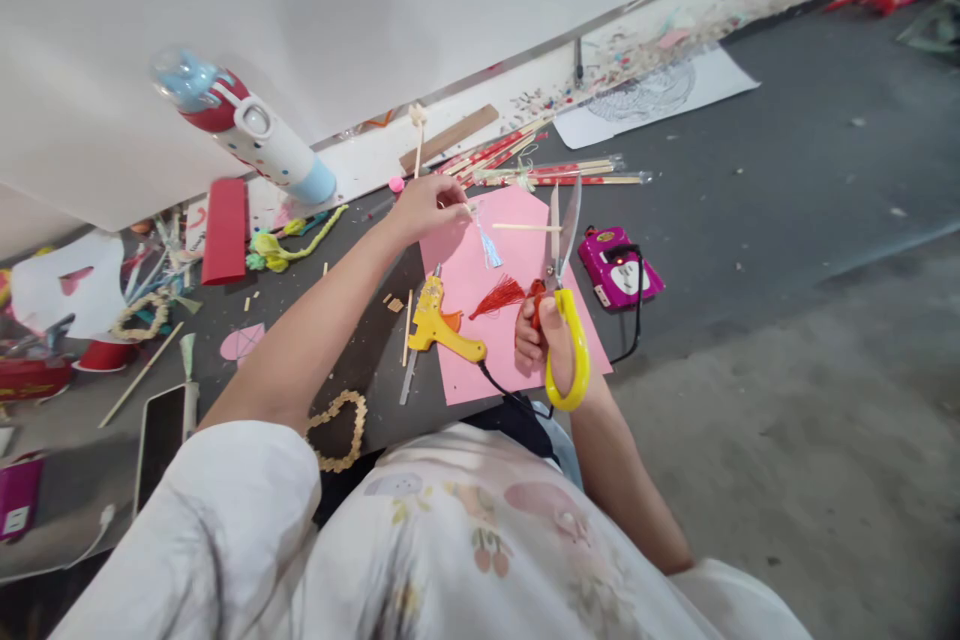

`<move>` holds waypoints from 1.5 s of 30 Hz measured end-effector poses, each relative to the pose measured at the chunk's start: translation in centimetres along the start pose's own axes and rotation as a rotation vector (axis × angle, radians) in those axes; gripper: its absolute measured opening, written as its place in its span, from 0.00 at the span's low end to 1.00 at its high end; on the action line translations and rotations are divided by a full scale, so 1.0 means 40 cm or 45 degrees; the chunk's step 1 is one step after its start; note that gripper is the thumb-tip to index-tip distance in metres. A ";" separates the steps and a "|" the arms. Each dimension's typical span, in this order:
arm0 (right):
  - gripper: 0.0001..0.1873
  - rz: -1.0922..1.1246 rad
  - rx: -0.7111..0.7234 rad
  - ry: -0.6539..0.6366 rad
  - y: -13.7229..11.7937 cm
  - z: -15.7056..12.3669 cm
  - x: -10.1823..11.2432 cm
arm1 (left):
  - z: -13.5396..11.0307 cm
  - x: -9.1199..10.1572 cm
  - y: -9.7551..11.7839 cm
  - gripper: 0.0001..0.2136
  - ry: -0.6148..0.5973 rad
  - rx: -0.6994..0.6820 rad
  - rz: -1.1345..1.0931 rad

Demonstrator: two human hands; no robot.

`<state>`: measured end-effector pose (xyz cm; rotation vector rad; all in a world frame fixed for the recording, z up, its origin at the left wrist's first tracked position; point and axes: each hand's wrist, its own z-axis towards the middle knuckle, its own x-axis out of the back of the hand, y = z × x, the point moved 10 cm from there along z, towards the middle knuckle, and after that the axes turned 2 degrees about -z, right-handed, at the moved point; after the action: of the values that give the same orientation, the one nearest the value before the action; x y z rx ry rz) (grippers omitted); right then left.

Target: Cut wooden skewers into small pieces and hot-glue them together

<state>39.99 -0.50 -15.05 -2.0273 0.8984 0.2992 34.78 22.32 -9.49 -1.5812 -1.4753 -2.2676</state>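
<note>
My right hand (541, 335) grips a pair of scissors (568, 350) with yellow handles and the blades spread apart, pointing away from me. A thin wooden stick (525, 227) reaches the blades from the left. With fingers pinched, my left hand (431, 208) holds the upper end of a light blue tassel (490, 250), which hangs over a pink sheet of paper (472, 375). A red tassel (499, 297) lies on the paper, close to my right hand. Left of it rests a yellow hot glue gun (439, 325), partly over the sheet's edge.
A purple power socket (616, 267) with a black plug stands right of the paper. Behind lie red-wrapped sticks (495, 155) and a printed drawing (660, 95). A bottle (259, 135), a red packet (223, 230), a phone (160, 440) and craft scraps are on the left.
</note>
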 end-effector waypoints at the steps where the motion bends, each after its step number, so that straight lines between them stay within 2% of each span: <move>1: 0.40 -0.003 -0.015 -0.001 0.003 -0.001 0.000 | -0.007 0.007 -0.004 0.09 0.033 0.027 -0.142; 4: 0.40 0.002 -0.023 -0.003 0.007 -0.001 0.004 | -0.034 0.028 0.001 0.11 0.108 0.038 -0.478; 8: 0.38 0.014 -0.008 -0.061 0.016 0.004 0.001 | -0.077 0.051 0.020 0.10 0.156 0.041 -0.691; 14: 0.36 -0.040 0.024 -0.074 0.027 -0.003 -0.009 | -0.121 0.070 0.022 0.06 0.212 0.151 -0.673; 24: 0.36 -0.077 0.051 -0.064 0.030 -0.011 -0.013 | -0.113 0.053 -0.004 0.07 0.181 0.078 -0.627; 33: 0.35 -0.089 0.054 -0.036 0.037 -0.013 -0.013 | -0.109 0.072 0.008 0.07 0.228 0.100 -0.409; 39: 0.34 -0.111 0.046 -0.027 0.039 -0.015 -0.017 | -0.118 0.078 -0.004 0.07 0.286 0.088 -0.253; 42: 0.33 -0.106 0.070 -0.045 0.037 -0.015 -0.020 | -0.134 0.077 -0.002 0.07 0.260 0.095 -0.078; 45: 0.35 -0.100 0.063 -0.035 0.041 -0.016 -0.019 | -0.149 0.064 -0.003 0.08 0.141 0.082 0.222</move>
<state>38.23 -1.23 -15.29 -2.0021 0.7999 0.2588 29.13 19.52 -7.98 -1.4771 -1.3149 -2.1523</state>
